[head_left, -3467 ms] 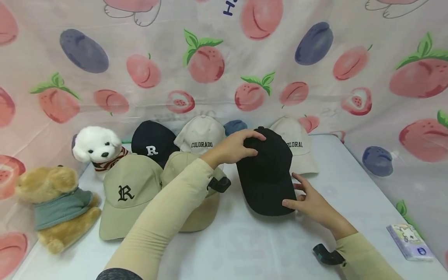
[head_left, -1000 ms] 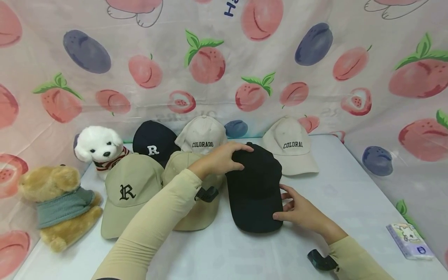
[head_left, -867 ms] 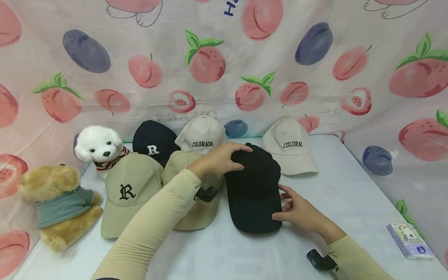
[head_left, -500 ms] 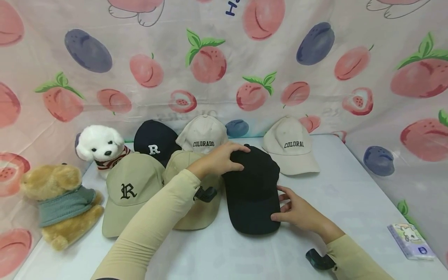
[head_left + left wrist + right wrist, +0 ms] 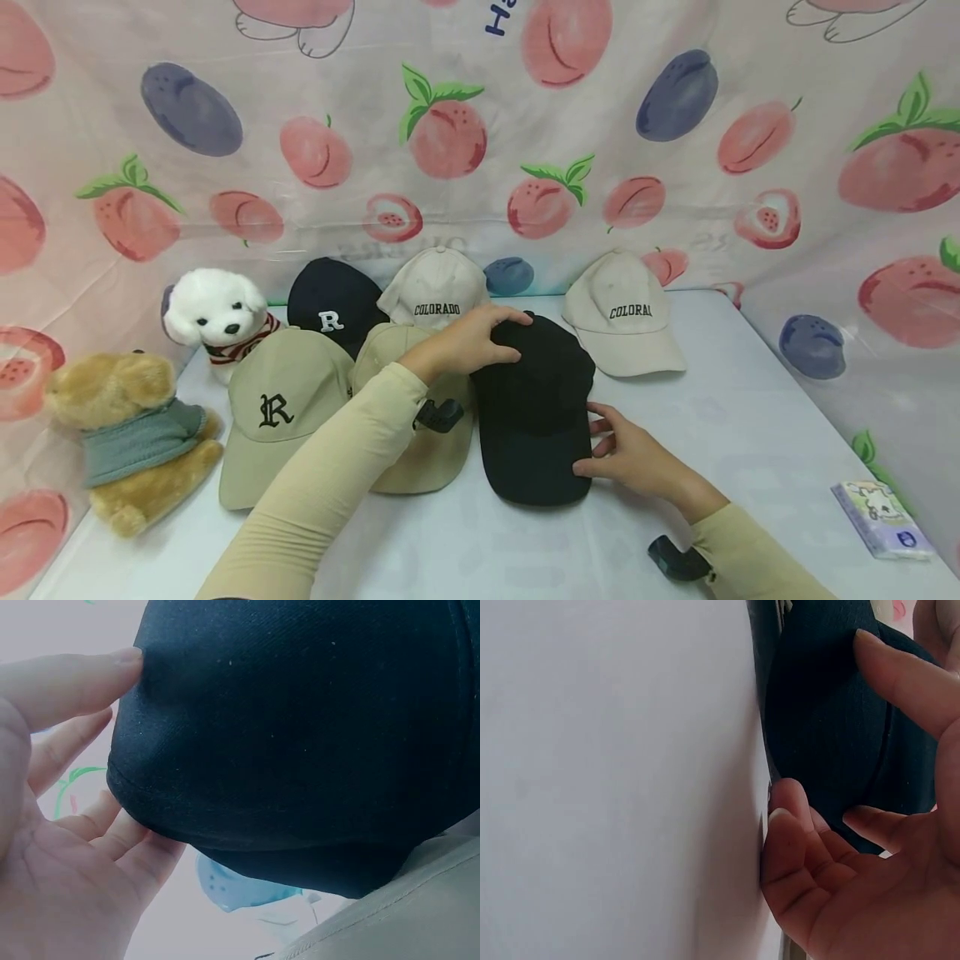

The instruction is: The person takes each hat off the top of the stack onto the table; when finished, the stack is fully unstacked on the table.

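A plain black baseball cap (image 5: pixel 534 408) sits mid-table, brim toward me. My left hand (image 5: pixel 474 340) grips its crown from the left; in the left wrist view the thumb lies on the near face of the black cloth (image 5: pixel 285 727) and several fingers go behind its edge. On the other side, my right hand (image 5: pixel 637 460) holds the brim's right edge. The right wrist view has that thumb on top of the black brim (image 5: pixel 817 697), other fingers curled low by the tabletop. A tan cap (image 5: pixel 431 467), partly covered by my left arm, lies immediately left of the black one.
Behind stand a navy cap (image 5: pixel 330 292), a white COLORADO cap (image 5: pixel 435 283) and a cream cap (image 5: pixel 626 333). At left are a khaki cap (image 5: pixel 281 383), a white plush dog (image 5: pixel 213 304) and a brown plush bear (image 5: pixel 135 433). A small tissue pack (image 5: pixel 881 517) lies far right.
Both hands have brought the black cap leftward and nearer to me, up beside the tan cap. The cream cap behind it has come into full view. Lately the motion is slight, still leftward.
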The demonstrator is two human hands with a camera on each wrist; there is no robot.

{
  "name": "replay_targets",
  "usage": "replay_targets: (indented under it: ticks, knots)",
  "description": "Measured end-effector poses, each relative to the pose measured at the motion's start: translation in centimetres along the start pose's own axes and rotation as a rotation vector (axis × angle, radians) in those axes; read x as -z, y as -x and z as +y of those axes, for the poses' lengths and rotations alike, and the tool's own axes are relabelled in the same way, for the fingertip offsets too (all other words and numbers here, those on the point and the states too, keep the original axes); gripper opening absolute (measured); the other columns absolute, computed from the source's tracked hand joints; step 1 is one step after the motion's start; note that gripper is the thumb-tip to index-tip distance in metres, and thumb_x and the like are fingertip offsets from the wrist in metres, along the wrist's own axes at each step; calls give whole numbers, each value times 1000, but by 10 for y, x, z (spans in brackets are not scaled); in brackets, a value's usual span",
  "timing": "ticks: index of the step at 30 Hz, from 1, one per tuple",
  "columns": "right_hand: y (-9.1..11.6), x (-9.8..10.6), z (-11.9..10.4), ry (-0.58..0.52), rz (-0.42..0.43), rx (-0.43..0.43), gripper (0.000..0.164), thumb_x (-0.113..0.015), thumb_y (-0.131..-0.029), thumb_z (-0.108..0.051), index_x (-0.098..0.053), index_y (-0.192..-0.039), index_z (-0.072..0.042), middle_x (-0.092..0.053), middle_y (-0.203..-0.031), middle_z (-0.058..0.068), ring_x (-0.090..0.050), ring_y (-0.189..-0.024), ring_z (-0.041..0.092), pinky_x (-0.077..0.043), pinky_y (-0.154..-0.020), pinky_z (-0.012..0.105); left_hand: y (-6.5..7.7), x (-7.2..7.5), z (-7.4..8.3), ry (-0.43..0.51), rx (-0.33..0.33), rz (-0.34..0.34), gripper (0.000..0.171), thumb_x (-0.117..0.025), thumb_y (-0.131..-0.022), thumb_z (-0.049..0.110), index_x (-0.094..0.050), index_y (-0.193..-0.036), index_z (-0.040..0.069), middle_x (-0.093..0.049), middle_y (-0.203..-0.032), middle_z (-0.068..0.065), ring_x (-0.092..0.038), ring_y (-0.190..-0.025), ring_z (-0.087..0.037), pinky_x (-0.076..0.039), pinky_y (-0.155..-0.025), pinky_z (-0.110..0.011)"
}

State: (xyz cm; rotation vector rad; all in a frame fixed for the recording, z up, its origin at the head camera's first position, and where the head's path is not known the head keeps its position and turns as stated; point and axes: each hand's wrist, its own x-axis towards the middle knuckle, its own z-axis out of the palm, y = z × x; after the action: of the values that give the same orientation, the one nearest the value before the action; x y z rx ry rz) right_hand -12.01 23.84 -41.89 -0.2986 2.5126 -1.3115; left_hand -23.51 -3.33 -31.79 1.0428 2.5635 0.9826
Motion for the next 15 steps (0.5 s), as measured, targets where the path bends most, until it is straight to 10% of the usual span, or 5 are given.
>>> replay_targets:
  ticks: [15]
  knots:
    - [-5, -7, -6, 37, 31, -17, 94, -86, -79, -27, -32, -151, 0, -56, -122, 16, -56, -91, 20, -51, -69, 31, 4, 4, -5, 49, 20, 42, 47, -73, -92, 11, -59, -137, 8, -53, -143, -9, -44, -136, -27, -35, -111, -38]
